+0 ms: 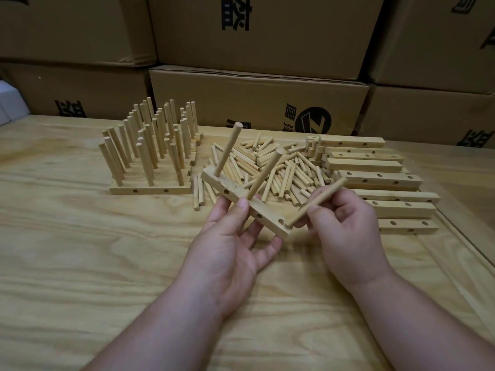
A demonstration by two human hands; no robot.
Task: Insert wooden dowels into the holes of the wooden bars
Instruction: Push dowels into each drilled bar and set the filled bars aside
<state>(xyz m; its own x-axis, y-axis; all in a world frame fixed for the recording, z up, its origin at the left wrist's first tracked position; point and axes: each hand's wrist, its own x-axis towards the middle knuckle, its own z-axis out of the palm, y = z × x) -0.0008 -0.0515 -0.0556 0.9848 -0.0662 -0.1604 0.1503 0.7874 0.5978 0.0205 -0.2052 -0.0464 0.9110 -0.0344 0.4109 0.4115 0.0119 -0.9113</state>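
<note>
Above the near table: left hand [235, 236] gripped wooden bar [245, 203], two dowels seated; right hand [345, 226] pinched loose dowel [317, 202], slanting, its lower tip at the bar's right-end hole.

Cardboard boxes [257, 103]: black Chinese characters, upside down; circular logo.
</note>
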